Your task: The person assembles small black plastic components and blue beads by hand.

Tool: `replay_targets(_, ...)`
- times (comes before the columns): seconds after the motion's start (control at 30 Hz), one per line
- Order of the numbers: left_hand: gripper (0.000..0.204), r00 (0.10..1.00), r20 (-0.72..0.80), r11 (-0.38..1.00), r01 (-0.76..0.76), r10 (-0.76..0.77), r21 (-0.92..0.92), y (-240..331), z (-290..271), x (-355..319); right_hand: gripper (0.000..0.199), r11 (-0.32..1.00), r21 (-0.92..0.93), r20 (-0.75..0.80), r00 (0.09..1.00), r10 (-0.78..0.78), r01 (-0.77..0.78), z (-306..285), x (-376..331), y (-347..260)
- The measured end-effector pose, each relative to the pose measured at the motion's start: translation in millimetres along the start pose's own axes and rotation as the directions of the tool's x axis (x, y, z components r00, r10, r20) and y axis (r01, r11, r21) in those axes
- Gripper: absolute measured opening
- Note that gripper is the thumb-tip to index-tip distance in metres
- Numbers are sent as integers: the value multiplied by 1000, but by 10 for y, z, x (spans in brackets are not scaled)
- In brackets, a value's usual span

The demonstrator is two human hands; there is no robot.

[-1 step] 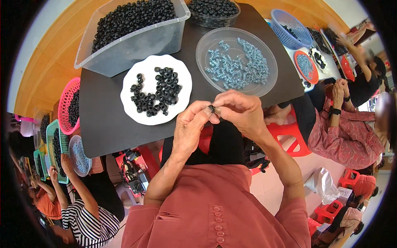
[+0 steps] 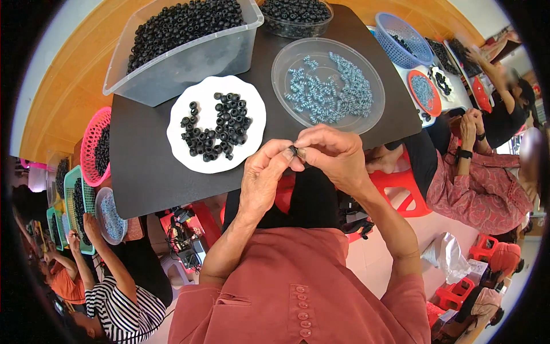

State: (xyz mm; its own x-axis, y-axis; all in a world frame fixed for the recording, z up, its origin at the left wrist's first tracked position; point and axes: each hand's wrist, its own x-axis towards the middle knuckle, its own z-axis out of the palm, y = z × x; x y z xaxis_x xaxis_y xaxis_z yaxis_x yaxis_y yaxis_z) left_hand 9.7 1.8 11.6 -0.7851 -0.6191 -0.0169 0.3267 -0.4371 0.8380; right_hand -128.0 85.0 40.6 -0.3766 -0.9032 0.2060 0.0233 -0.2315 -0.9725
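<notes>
In the head view, the left hand [image 2: 260, 180] and the right hand [image 2: 338, 157] meet at the middle of the frame, just below the near edge of a dark table [image 2: 143, 183]; the left hand's thumb and fingers pinch a small black piece [image 2: 293, 151], and the right hand's thumb and fingertips grip it from the other side; the fingers hide most of it, so its full shape cannot be told.

Left of centre, a white scalloped plate [image 2: 205, 118] bears black ring-like beads [image 2: 232, 123] in a rough U; above centre and to the right, a round clear tray [image 2: 323, 60] holds blue-grey coiled pieces [image 2: 355, 86], its lower rim just beyond the right hand; at the upper left stands a clear bin [image 2: 200, 71] heaped with black beads, and at the top middle a round clear tub [image 2: 298, 30] holds more of them.

At the left of the frame, a pink basket [image 2: 88, 143] contains dark pieces; below it, at the lower left, sits a person in a striped top [image 2: 132, 309]; at the upper right is a blue basket [image 2: 395, 54], with an orange-red plate [image 2: 433, 110] of blue-grey pieces below it; at the right sits a person in a patterned pinkish top [image 2: 475, 195].
</notes>
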Motion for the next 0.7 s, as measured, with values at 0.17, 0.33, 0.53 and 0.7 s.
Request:
replay_targets(0.17,19,998,28,997,-55,54,49,-29,-2,11,10,997,59,-17,999,43,-42,-16,-12,78)
replay_targets(0.33,18,1000,4,999,-25,25,-31,-5,-19,-9,10,988,127,-50,994,96,-89,6,-6,130)
replay_targets(0.53,16,997,1,997,72,-72,17,-32,-87,-17,9,1000,-7,-30,999,-12,12,69,-4,69)
replay_targets(0.7,16,999,13,993,-48,47,103,-14,-65,-38,9,982,51,-38,982,185,-183,81,12,84)
